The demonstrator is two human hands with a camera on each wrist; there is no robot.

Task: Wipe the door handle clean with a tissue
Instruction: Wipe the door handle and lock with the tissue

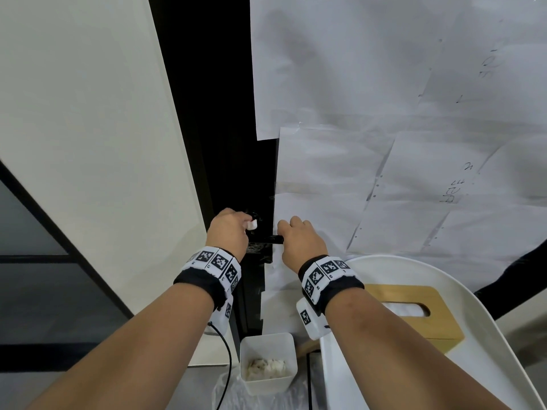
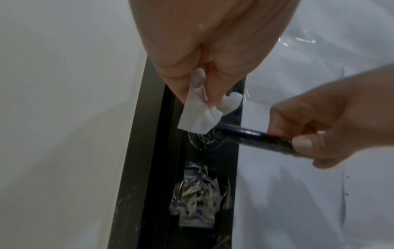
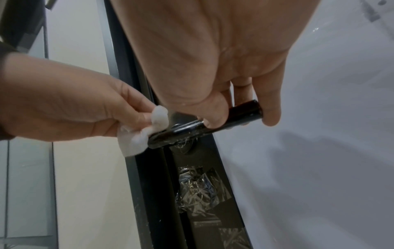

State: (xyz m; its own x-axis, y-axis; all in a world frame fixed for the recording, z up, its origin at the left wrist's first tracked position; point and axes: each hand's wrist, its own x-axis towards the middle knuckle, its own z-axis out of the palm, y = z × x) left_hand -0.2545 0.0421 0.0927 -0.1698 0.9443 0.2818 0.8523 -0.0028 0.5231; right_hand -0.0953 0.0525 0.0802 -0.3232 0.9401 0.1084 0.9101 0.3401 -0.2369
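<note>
The handle (image 1: pixel 270 239) is a black lever on the dark door edge, just above centre of the head view. Its long axis runs level, pivot end at 9 o'clock, free end toward 3 o'clock; in the right wrist view the free end rises toward 2 o'clock.

The right hand (image 1: pixel 302 242) grasps the free end: thumb (image 2: pixel 302 144) underneath, fingers curled over the top. The left hand (image 1: pixel 229 230) pinches a bunched white tissue (image 1: pixel 252 224) between thumb and fingertips. In the right wrist view the tissue (image 3: pixel 147 133) touches the pivot end of the handle (image 3: pixel 204 128); in the left wrist view its lower corner (image 2: pixel 197 118) meets the handle (image 2: pixel 251 138) there.

Containers: a white bin (image 1: pixel 268 363) at 6 o'clock holds crumpled white wads (image 1: pixel 266 368). A wooden tissue box (image 1: pixel 420 312) at 4 o'clock sits on a white chair (image 1: pixel 485 335); white tissue shows in its slot.

Obstructions: from the head view the hands cover most of the handle, leaving a short black length between them. The round plate (image 2: pixel 204 143) at the pivot is partly covered. Crumpled clear film (image 3: pixel 198 188) is taped to the door edge below, and what it covers cannot be made out. White paper sheets (image 1: pixel 384 113) cover the door face; their handwriting is illegible.
</note>
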